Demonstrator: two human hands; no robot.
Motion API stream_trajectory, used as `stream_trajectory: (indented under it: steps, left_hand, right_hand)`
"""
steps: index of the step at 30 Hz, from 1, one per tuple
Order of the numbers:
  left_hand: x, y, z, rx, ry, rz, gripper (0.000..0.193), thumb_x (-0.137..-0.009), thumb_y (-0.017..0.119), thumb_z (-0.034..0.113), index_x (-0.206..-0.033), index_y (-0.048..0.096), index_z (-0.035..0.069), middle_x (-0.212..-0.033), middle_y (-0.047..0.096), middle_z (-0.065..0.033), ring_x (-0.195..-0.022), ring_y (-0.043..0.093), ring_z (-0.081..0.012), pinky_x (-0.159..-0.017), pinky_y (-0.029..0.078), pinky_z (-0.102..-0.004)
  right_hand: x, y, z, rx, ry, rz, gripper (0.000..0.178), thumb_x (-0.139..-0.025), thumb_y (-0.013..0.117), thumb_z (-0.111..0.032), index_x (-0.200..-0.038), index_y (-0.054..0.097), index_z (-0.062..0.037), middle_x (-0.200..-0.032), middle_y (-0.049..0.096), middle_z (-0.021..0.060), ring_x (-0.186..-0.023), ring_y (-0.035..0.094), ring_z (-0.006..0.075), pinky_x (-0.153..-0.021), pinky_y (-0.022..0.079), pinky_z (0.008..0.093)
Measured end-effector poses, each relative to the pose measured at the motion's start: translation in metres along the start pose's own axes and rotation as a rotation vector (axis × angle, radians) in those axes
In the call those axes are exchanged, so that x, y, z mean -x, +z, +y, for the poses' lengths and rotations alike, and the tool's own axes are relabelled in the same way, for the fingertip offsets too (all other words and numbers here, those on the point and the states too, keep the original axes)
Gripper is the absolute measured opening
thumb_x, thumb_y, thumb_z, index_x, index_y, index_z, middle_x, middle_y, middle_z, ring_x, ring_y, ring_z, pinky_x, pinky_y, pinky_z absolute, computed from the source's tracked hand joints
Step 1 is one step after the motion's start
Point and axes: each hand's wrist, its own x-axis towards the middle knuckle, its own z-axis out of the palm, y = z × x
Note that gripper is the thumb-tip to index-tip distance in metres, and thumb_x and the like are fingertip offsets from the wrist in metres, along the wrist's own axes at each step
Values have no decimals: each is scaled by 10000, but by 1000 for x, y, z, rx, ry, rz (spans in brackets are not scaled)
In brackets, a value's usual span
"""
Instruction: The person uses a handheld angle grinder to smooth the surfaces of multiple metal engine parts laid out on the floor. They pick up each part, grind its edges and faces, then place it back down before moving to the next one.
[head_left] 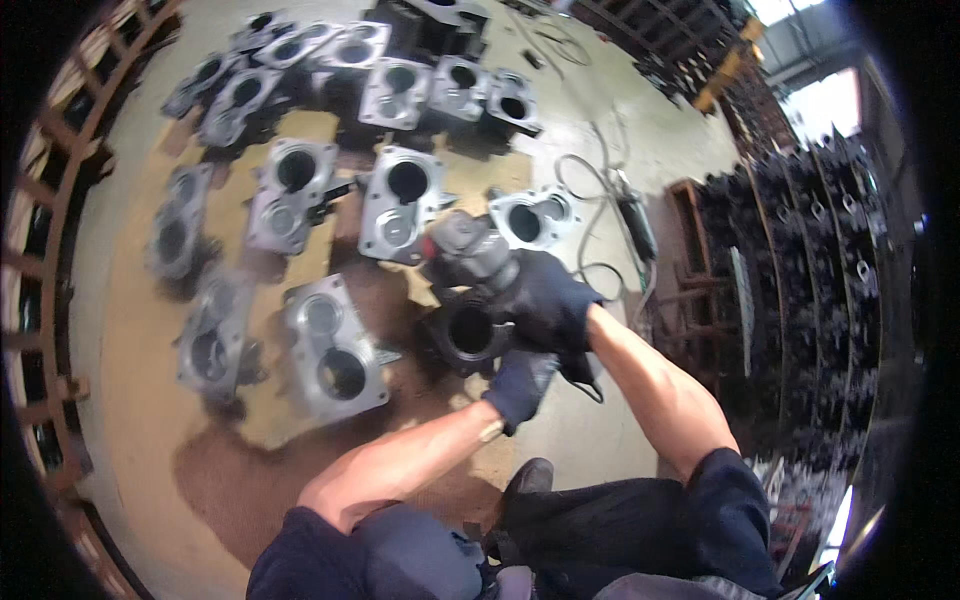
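Note:
My right hand (pixel 550 302), in a dark glove, is wrapped round a grey power tool (pixel 470 250) with a rounded body and a small red spot; motion blur hides its exact kind. Directly below the tool is a dark-shaded metal casting (pixel 468 328) with a large round bore. At that casting's lower right, my gloved left hand (pixel 524 386) is closed against its edge, the fingertips mostly hidden. A paler casting with two bores (pixel 532 218) lies just beyond my right hand. Another two-bore casting (pixel 402 200) stands just left of the tool.
More silvery castings (pixel 335 350) are spread in rows on brown sheeting (pixel 130 350) to the left and far side. A black corded tool (pixel 637 228) lies at the right with looping cables. Racks of dark parts (pixel 800 300) line the right; a rusty metal frame (pixel 62 250) borders the left.

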Motion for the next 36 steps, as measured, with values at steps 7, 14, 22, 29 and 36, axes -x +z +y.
stream_trajectory:
  steps: [7,14,22,29,36]
  left_hand:
    - [-8,6,-41,-117,45,182,472,-983,591,232,-1399,538,15,-1403,567,-179,-1282,528,-255,-1103,404,-378]
    - [-4,-7,-12,477,-59,241,393,-978,608,138,-1347,557,16,-1339,596,-149,-1229,556,-223,-1077,440,-345]
    - [-22,-63,-13,174,-42,338,289,-974,579,131,-1232,621,9,-1175,671,-135,-1069,613,-184,-934,496,-324]
    - [-83,-102,11,383,-116,345,304,-1026,519,189,-1253,628,18,-1094,680,-84,-942,641,-134,-763,542,-293]
    - [-124,-116,20,283,-165,393,228,-964,575,220,-920,692,29,-784,679,-121,-643,661,-266,-549,512,-411]
  right_hand:
    - [-19,6,-18,64,92,-69,480,-655,826,-332,-1021,728,-37,-929,747,209,-905,728,367,-846,563,403]
    - [-20,6,-48,8,100,-145,547,-613,806,-169,-1106,665,19,-982,738,141,-887,695,239,-841,557,351]
    - [-79,17,-56,116,-116,-142,382,-635,828,-294,-887,733,-23,-823,739,177,-771,725,327,-751,565,393]
    - [-162,-8,-3,483,-794,20,186,-614,776,-117,-781,696,-126,-760,659,104,-702,670,309,-597,532,379]
    - [-199,-43,22,663,-941,112,114,-621,737,-102,-719,721,-159,-658,633,82,-620,659,278,-529,501,371]
